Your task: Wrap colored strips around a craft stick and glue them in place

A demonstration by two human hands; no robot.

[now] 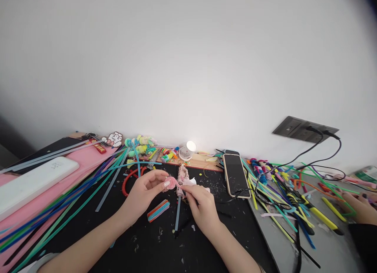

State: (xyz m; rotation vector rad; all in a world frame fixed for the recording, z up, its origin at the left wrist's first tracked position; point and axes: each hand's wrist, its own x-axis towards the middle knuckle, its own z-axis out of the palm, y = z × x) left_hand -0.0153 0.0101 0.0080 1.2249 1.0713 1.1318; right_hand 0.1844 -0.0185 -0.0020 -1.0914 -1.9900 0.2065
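Note:
My left hand [149, 188] pinches a small pink pipe cleaner coil [170, 183] between thumb and fingertips, above the black mat [141, 245]. From the coil a short tail runs to the right, where the closed fingertips of my right hand [203, 206] grip it. Right behind the coil lies a pale pink, patterned cylindrical thing [182, 173], partly covered by my right fingers. On the mat below my hands is a small bundle of orange, white and blue pipe cleaner pieces [158, 210]. Red looped handles [125, 184] lie behind my left wrist.
Long pipe cleaners [73, 204] and a white case [38, 184] lie at left. A paper cup [187, 151] stands by the wall, with a phone [235, 175] to its right. Yellow-handled pliers [322, 218], black cables and another person's hand [357, 206] are farther right.

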